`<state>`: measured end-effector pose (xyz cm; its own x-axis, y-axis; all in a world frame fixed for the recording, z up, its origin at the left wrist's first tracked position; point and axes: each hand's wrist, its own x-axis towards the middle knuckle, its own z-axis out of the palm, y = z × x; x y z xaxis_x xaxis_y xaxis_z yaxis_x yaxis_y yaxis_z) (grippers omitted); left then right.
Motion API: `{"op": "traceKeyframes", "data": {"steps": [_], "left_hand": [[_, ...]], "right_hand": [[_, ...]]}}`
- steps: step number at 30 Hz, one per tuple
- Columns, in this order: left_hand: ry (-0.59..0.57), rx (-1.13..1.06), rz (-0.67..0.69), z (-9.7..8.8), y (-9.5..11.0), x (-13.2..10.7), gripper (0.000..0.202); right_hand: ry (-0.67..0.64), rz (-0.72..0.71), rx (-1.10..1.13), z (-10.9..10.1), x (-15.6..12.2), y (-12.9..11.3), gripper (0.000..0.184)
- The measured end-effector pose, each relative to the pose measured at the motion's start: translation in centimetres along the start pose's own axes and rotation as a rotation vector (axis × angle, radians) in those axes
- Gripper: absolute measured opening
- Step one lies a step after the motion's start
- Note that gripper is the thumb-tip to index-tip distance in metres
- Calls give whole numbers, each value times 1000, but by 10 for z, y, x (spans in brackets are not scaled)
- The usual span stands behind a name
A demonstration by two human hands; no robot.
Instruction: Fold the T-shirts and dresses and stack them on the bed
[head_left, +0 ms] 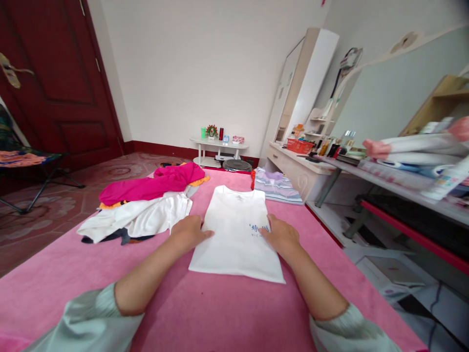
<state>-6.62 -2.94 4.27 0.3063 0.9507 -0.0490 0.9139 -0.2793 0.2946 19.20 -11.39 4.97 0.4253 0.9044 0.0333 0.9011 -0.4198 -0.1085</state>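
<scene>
A white T-shirt [234, 230] with small blue print lies folded lengthwise on the pink bed cover [220, 308], collar pointing away from me. My left hand [188, 232] rests flat on the shirt's left edge, fingers stretched out. My right hand [281, 233] lies flat on the shirt's right edge, beside the blue print, fingers out. Neither hand grips the cloth.
A heap of clothes, magenta [154, 183] on top of white [146, 217], lies at the left of the bed. A folded striped garment [276, 188] sits at the far right corner. A cluttered desk [304, 164] and shelf stand to the right; a dark red door [62, 78] is at left.
</scene>
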Motion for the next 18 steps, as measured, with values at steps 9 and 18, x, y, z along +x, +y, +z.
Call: {"op": "traceKeyframes", "data": {"steps": [9, 18], "left_hand": [[35, 2, 196, -10, 27, -24, 9], [192, -238, 560, 32, 70, -52, 30]], "right_hand": [[-68, -113, 46, -15, -16, -1, 63], [122, -232, 445, 14, -9, -21, 35]]}}
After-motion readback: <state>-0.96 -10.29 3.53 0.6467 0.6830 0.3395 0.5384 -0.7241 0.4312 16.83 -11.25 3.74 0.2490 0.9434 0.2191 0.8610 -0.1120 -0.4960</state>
